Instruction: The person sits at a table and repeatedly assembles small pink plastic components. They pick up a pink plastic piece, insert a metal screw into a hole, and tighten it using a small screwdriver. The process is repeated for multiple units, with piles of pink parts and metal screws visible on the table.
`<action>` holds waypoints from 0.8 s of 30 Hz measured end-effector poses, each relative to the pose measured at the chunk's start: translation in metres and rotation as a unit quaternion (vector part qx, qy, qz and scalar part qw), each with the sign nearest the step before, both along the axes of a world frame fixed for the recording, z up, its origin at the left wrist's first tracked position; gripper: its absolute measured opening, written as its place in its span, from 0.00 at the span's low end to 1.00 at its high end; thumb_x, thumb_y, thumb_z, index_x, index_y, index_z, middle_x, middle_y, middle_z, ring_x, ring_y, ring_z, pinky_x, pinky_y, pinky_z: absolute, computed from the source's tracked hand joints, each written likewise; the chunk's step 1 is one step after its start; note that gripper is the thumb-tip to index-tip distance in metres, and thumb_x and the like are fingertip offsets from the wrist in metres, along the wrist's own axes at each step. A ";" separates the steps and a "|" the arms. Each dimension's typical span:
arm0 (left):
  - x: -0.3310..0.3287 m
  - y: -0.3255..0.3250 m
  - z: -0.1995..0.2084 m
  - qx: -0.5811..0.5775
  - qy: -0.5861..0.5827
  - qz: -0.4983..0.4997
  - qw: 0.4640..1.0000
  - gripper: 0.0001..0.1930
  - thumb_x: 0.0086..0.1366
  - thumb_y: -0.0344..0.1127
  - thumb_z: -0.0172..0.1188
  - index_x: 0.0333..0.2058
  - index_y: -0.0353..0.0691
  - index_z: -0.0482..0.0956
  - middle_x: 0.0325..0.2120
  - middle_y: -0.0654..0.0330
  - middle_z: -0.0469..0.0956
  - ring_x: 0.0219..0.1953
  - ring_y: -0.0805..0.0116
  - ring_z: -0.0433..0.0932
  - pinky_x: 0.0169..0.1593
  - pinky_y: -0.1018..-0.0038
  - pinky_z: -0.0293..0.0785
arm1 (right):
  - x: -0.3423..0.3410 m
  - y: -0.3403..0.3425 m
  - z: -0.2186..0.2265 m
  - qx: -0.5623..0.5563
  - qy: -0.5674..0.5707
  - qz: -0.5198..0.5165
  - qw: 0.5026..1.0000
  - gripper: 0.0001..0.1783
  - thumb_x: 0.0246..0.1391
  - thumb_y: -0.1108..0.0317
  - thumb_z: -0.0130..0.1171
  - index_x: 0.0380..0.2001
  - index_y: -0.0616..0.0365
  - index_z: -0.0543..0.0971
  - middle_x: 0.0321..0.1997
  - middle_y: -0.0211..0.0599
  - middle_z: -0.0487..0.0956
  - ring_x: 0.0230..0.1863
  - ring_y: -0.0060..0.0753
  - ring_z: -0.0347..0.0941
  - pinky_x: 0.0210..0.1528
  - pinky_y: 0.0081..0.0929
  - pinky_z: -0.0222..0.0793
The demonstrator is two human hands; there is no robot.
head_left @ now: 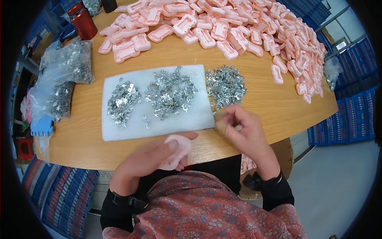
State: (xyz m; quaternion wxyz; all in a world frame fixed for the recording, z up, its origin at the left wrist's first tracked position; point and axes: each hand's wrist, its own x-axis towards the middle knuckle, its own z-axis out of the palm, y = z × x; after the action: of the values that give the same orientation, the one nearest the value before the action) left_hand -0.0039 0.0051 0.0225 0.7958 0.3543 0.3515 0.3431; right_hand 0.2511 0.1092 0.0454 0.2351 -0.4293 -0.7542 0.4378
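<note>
Shell (183, 146): pale pink, single, held over the near table edge, just below the middle of the frame.
Left hand (148, 157): I see it grasping that shell, thumb laid across it.
Right hand (247, 129): fingers curled together beside the lower right corner of the pad; blurred, so I cannot tell whether they grip anything.
White pad (159, 133): centre; bears two heaps of small silvery metal pieces (171, 95), a few strays between.
Third heap (226, 85): like pieces, mostly on the wooden table (262, 99), right of the pad.
Clear bags (80, 59): left of frame, on the table; silvery pieces show through the plastic.
Brown container (284, 153): lower right, below table level; pink pieces near its left side, partly hidden from me by the arm.
Red bottle (84, 26): upper left, upright; contents hidden.
Shell pile (234, 30): top through upper right, loose on the wood.
Blue bins (348, 115): right edge, in rows; contents too small for me to read.
</note>
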 end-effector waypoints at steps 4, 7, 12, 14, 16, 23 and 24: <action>0.002 0.001 -0.008 -0.016 -0.039 0.129 0.991 0.30 0.76 0.55 0.42 0.63 0.36 0.65 0.37 0.58 0.78 0.38 0.71 0.77 0.46 0.73 0.75 | -0.017 0.024 -0.008 0.112 -0.062 0.004 0.992 0.07 0.55 0.72 0.64 0.37 0.58 0.80 0.30 0.29 0.77 0.29 0.22 0.73 0.31 0.23 0.69; 0.001 0.005 -0.013 -0.033 -0.059 0.162 0.985 0.31 0.75 0.56 0.44 0.63 0.35 0.64 0.37 0.58 0.77 0.38 0.69 0.78 0.45 0.71 0.77 | -0.041 0.032 -0.015 0.219 -0.087 0.088 0.968 0.09 0.52 0.72 0.65 0.38 0.56 0.81 0.29 0.34 0.76 0.29 0.32 0.74 0.32 0.26 0.71; -0.002 0.005 -0.018 -0.034 -0.059 0.187 0.980 0.32 0.74 0.57 0.44 0.63 0.34 0.63 0.36 0.58 0.77 0.38 0.69 0.78 0.45 0.70 0.77 | -0.070 0.039 -0.023 0.264 -0.126 0.108 0.950 0.07 0.47 0.71 0.66 0.32 0.55 0.80 0.29 0.36 0.77 0.31 0.40 0.76 0.35 0.35 0.71; -0.002 0.006 -0.020 -0.047 -0.078 0.192 0.977 0.32 0.75 0.56 0.41 0.63 0.34 0.63 0.36 0.58 0.77 0.38 0.68 0.78 0.45 0.70 0.78 | -0.074 0.041 -0.027 0.296 -0.132 0.114 0.939 0.07 0.46 0.71 0.67 0.31 0.55 0.80 0.28 0.35 0.78 0.30 0.41 0.76 0.36 0.37 0.70; -0.004 0.006 -0.021 -0.065 -0.111 0.200 0.971 0.31 0.76 0.56 0.38 0.63 0.34 0.63 0.35 0.57 0.78 0.38 0.67 0.79 0.45 0.69 0.78 | -0.074 0.038 -0.024 0.260 -0.134 0.110 0.950 0.07 0.46 0.71 0.67 0.30 0.55 0.80 0.27 0.35 0.77 0.30 0.41 0.76 0.37 0.37 0.69; -0.003 0.009 -0.021 -0.088 -0.162 0.206 0.961 0.30 0.77 0.54 0.32 0.63 0.34 0.62 0.36 0.55 0.78 0.37 0.64 0.80 0.44 0.68 0.79 | -0.063 0.030 -0.026 0.189 -0.118 0.133 0.966 0.07 0.48 0.70 0.64 0.32 0.57 0.79 0.26 0.38 0.77 0.29 0.41 0.75 0.37 0.36 0.69; -0.003 0.009 -0.021 -0.088 -0.162 0.209 0.960 0.29 0.77 0.52 0.34 0.63 0.34 0.61 0.36 0.55 0.78 0.38 0.64 0.80 0.44 0.67 0.79 | -0.062 0.028 -0.023 0.141 -0.093 0.108 0.980 0.07 0.48 0.71 0.64 0.33 0.58 0.80 0.26 0.37 0.77 0.28 0.38 0.74 0.35 0.33 0.69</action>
State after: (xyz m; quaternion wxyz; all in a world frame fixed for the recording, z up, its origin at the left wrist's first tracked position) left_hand -0.0068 0.0146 0.0019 0.7805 0.1409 0.3133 0.5223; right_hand 0.1886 0.1374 0.0220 0.1738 -0.3468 -0.8688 0.3079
